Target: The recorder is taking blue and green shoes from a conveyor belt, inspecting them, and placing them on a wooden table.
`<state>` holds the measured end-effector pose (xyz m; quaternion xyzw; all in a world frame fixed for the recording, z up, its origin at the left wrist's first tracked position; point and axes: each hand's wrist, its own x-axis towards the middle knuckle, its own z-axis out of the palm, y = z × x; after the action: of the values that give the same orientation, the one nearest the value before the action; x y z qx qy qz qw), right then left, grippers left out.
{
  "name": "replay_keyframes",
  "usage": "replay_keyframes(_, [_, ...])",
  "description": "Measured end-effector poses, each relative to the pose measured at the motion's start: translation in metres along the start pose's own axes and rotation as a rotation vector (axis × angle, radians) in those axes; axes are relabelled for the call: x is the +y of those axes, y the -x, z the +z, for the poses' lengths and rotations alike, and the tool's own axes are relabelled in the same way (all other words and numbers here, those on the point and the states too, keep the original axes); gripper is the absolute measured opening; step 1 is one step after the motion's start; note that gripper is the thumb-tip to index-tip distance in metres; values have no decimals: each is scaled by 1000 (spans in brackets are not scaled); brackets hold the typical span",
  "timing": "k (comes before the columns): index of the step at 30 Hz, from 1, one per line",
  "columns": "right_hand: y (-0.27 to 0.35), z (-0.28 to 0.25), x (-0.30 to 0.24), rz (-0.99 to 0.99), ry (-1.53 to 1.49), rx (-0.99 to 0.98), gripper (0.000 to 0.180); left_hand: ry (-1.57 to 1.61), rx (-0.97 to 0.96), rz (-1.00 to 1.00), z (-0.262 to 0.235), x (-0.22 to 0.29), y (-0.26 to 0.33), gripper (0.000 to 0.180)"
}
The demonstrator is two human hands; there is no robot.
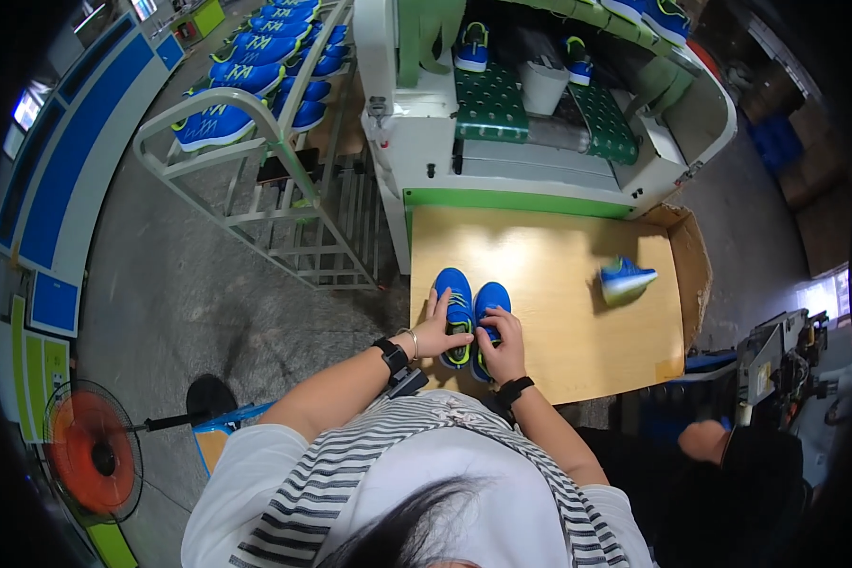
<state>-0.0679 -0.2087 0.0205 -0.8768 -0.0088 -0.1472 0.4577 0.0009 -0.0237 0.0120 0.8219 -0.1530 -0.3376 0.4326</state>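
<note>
Two blue sneakers with yellow-green trim stand side by side, toes away from me, at the near left of a wooden tabletop (540,248). My left hand (430,336) grips the left sneaker (452,284), its fingers along the outer side and its thumb at the shoe opening. Around the right sneaker (492,296) my right hand (506,346) is closed, covering much of its heel half. Farther right, a third blue sneaker (625,279) looks blurred over the tabletop; whether it touches the wood I cannot tell.
Beyond the tabletop stands a machine (521,170) with green perforated belts (492,102) carrying sneakers. A metal rack (284,147) at the left holds several blue sneakers. Cardboard (693,275) edges the tabletop's right side. An orange fan (95,452) is at lower left; another person's hand (704,442) is at lower right.
</note>
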Motion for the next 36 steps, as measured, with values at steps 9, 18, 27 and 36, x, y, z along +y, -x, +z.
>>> replay_keyframes(9, [-51, -34, -14, 352, 22, -155, 22, 8, 10, 8, -3, -4, 1, 120])
replay_keyframes(18, [-150, -193, 157, 562, 1030, 308, 90, -50, -54, -7, -1, 1, -3, 120])
replay_keyframes(27, [-100, -155, 123, 637, 1034, -82, 48, 12, -45, -24, -1, 1, 7, 119])
replay_keyframes(36, [20, -185, 91, 145, 786, -188, 47, -45, -89, -88, -9, 6, -4, 123])
